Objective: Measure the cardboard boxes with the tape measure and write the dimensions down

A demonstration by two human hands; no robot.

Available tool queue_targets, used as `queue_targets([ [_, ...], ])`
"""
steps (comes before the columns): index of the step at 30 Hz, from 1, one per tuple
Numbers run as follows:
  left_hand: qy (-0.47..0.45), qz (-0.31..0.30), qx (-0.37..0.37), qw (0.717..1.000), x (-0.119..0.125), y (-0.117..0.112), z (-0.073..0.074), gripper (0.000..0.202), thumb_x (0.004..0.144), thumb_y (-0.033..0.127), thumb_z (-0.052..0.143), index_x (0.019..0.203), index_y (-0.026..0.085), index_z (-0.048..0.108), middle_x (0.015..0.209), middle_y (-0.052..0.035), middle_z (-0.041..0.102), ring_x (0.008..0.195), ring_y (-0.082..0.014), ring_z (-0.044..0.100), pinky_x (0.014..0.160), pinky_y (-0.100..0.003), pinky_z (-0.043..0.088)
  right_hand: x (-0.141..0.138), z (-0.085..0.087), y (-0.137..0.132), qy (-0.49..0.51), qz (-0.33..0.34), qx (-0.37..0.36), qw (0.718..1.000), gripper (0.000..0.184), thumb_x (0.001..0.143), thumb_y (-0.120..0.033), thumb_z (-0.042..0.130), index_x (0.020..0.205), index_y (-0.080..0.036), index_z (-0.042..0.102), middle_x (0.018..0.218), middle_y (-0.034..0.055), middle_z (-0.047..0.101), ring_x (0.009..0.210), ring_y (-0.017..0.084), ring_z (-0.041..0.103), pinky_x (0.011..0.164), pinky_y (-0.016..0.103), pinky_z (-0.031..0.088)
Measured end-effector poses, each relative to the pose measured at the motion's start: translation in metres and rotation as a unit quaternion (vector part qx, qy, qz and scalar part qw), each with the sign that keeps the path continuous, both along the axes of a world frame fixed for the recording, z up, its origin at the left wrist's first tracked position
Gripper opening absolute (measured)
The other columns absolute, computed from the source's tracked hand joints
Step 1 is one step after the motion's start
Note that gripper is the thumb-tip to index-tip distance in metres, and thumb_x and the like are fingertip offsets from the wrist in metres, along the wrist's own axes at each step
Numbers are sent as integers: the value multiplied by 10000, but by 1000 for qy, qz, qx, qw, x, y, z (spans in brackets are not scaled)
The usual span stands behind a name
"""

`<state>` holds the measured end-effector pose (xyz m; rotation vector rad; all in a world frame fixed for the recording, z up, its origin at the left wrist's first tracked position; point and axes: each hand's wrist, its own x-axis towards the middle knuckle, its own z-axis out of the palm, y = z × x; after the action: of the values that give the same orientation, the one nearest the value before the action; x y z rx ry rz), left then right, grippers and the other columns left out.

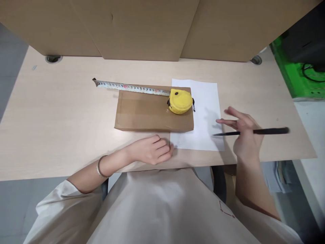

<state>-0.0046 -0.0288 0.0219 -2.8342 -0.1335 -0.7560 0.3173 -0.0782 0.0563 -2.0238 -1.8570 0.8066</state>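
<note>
My right hand [247, 135] had its fingers partly spread, the black pen [270, 131] pinched among them, its point reaching left of the grip over the white sheet [205, 101]; whether it touched the paper I could not tell. My left hand [154, 149] was curled into a loose fist at the near side of the cardboard box [149, 117], with nothing seen in it. As far as I could judge, the yellow tape measure [180, 102] had already been drawn out: its case sat on the box, ahead and left of my pen grip, and the blade [144, 89] ran away leftward past the box's far left corner. It had not been wound back. Faint marks on the paper, just right of my left fist, were too small to read, so I could not say how much writing was done or left. Under both hands stretched the pale wooden desk [50, 118]. Well ahead of my grip stood tall brown panels [142, 30], with a cable hole [53, 59] near their foot; beyond my right hand lay something bright green [281, 67] beneath a dark object [307, 40].
</note>
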Motion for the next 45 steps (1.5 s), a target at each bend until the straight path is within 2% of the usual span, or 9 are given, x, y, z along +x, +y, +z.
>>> queue_targets([
  [4,2,-39,-26,999,4,-11,-8,125,1026,227,646,1076,127,701,668,-2,680,614,-132,638,522,-271,450,-2,0,2,147,-27,-22,989,597,916,-701,701,1212,-190,790,1151,195,795,878,328,766,634,412,602],
  [9,29,-35,-96,994,10,-14,-24,301,1092,325,518,1195,102,691,655,7,708,549,-135,671,516,-279,510,-12,-20,-11,333,-51,-47,940,518,901,-727,704,900,-210,737,787,93,744,676,246,701,598,384,567],
  [13,76,-31,-155,985,9,-15,-32,373,1102,326,479,1291,55,650,647,5,728,526,-169,691,490,-321,499,-29,-37,-19,335,-34,-15,942,409,844,-479,850,739,-241,534,599,-29,600,498,131,523,502,279,422],
  [18,96,-34,-197,975,10,-15,-33,398,1106,330,458,1314,54,656,675,-14,757,557,-172,716,529,-321,514,-19,-28,-13,310,-29,-49,949,380,923,-512,762,755,-240,557,615,-4,644,526,145,572,542,293,454],
  [22,102,-36,-212,971,11,-15,-34,430,1117,355,423,1313,69,677,679,-30,766,580,-163,726,570,-302,533,10,-9,34,265,-135,68,952,378,949,-529,682,742,-260,517,552,-29,544,458,125,423,495,297,338],
  [24,98,-33,-216,971,11,-15,-35,428,1111,362,436,1316,77,682,673,-33,765,582,-161,726,568,-295,527,16,-8,79,246,-123,81,958,424,889,-584,720,744,-274,470,592,-17,573,488,139,480,521,315,409],
  [31,64,-45,-217,973,12,-14,-41,353,1087,267,457,1302,87,671,636,23,735,532,-131,693,534,-290,499,-11,-58,230,328,4,161,931,495,708,-349,935,716,-261,447,515,-54,476,414,91,433,374,242,325],
  [36,63,29,-206,976,12,-23,-39,409,1093,269,462,1405,52,612,616,25,709,522,-143,676,539,-281,501,-18,-80,235,344,-46,156,925,480,737,-271,892,647,-251,421,463,-50,487,359,80,390,348,219,248],
  [45,72,34,-223,972,14,-31,-46,370,1077,214,469,1358,37,632,575,44,671,469,-166,613,487,-334,494,-11,-77,232,352,-59,123,926,493,669,-354,921,568,-233,453,448,-19,555,350,79,428,351,215,267],
])
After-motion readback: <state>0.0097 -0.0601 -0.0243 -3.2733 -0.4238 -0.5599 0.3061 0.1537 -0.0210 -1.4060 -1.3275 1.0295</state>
